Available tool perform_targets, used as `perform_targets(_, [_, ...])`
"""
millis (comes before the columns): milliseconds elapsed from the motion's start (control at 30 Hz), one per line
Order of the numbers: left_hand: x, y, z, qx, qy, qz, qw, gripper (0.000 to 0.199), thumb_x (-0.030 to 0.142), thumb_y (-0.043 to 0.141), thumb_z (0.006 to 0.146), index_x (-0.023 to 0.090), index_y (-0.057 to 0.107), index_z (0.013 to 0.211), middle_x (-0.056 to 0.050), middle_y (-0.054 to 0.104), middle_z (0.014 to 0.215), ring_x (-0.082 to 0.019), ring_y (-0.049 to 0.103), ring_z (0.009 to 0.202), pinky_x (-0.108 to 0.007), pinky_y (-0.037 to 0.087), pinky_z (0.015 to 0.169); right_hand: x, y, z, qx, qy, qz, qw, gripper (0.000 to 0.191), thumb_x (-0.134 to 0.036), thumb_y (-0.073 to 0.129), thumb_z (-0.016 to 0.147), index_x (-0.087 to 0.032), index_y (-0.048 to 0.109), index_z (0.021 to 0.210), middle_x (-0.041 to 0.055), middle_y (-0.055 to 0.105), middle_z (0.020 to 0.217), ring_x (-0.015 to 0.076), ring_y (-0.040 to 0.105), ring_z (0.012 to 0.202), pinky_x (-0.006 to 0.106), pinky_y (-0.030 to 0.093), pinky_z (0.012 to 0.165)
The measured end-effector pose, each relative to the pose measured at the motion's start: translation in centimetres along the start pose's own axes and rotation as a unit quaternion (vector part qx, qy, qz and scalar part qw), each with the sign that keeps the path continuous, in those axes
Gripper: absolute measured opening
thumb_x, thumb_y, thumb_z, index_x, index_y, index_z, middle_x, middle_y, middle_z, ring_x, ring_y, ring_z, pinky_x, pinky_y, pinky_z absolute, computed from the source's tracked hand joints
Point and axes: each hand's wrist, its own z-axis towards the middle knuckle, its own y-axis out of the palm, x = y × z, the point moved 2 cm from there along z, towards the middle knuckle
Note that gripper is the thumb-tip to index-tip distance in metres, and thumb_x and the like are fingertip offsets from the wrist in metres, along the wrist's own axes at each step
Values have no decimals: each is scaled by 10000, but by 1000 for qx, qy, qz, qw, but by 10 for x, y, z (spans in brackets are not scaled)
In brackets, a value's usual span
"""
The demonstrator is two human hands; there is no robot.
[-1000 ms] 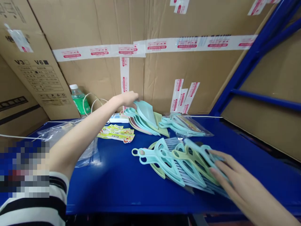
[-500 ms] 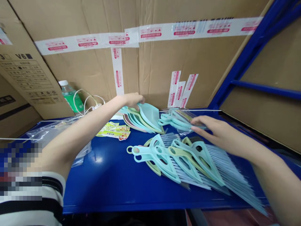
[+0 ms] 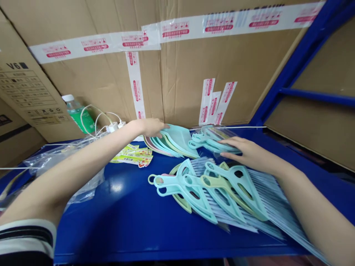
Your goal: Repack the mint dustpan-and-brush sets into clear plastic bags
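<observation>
My left hand is closed over the handle end of a stack of dustpans, its fingertips partly hidden. The top one is a light-blue dustpan; green and pink edges show beneath. My right hand lies with fingers stretched out and thumb apart on a clear-bagged pack of light-blue dustpan-and-brush pieces. In front of both hands, several hand brushes in light blue and green lie overlapping, their pale bristles fanned toward the lower right.
Blue shelf beneath everything. Yellow printed sachets lie left of the dustpans. Crumpled clear plastic bags, white chargers with cables and a green-labelled bottle are at left. A large taped carton stands behind; a blue frame post rises at right.
My right hand has shifted left, farther over the bagged pack. My left hand has stayed at the dustpan stack, slightly lower. The view has shifted a little.
</observation>
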Motion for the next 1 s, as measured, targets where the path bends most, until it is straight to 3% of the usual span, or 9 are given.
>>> perform_targets(267, [-29,1,5,29,-16,-5,999,549,244,455,890,236,415,1437,-78,537,1411,-248,429,1331,-351,331,1072,1,4,2,3,19,-10,1000,573,-589,423,822,-204,666,1171,161,662,1218,375,591,1141,563,453,982])
perform_targets(400, [-36,6,-4,9,-38,-58,998,640,442,476,891,279,314,1488,-83,456,1471,-278,410,1345,-376,346,1072,5,7,0,-25,67,-37,997,703,-607,432,813,-143,581,1319,192,579,1342,384,504,1265,535,395,1055])
perform_targets(467, [-36,10,-6,-3,-28,-74,997,818,550,583,799,295,260,1506,-88,426,1488,-303,413,1341,-383,350,1073,9,8,-1,-35,100,-56,993,751,-608,448,802,-126,536,1371,206,521,1403,394,466,1301,522,375,1073])
perform_targets(567, [-34,12,-5,-5,-17,-54,998,1048,546,737,637,312,217,1516,-103,444,1465,-338,462,1296,-384,379,1047,12,9,-3,-39,122,-59,990,766,-569,464,802,-107,487,1413,218,489,1428,383,473,1300,505,367,1082])
perform_targets(700, [-30,12,-5,8,-2,-30,1000,1085,501,776,599,306,226,1514,-126,477,1421,-335,523,1229,-372,406,1008,12,8,-5,-39,115,-63,991,759,-594,474,798,-169,476,1427,179,585,1332,370,549,1227,519,442,1011])
perform_targets(900, [-23,16,-10,24,38,-3,999,1235,576,803,512,210,190,1520,-201,330,1518,-398,322,1371,-429,335,1068,15,6,-5,-29,100,-53,993,740,-630,448,805,-184,528,1390,174,643,1236,386,603,1141,542,470,967])
perform_targets(1000, [-18,19,-10,35,38,29,998,1232,509,827,507,191,194,1515,-211,357,1496,-414,347,1349,-426,327,1070,17,7,-4,-22,109,-42,993,742,-630,442,807,-170,539,1381,180,627,1264,390,592,1158,535,454,991])
